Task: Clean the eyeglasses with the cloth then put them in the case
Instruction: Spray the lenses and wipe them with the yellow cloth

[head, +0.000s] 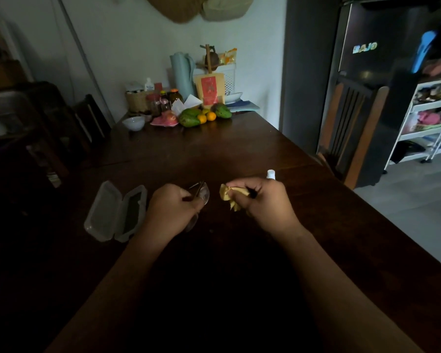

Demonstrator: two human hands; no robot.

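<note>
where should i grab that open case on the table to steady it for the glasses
Probably the near short end of the case, pinched from above on your side: it lies open and flat, hollows up, long axis running away from you, so that low rim is free. The left hand beside it holds the eyeglasses now.

The open case [115,212] is lying just left of the left hand [173,207], blocking a sideways sweep that way. A narrow gap is separating that hand, holding the eyeglasses [204,194], from the right hand [267,202], gripping the cloth [231,197]. A white-capped bottle [271,174] is standing just behind the right hand, barring a straight reach forward. Beyond it, bare table [239,149] is stretching to the fruit [194,117], bowl [133,122] and jars [163,101] crowding the far end. A chair [351,131] is standing off the right edge.
</note>
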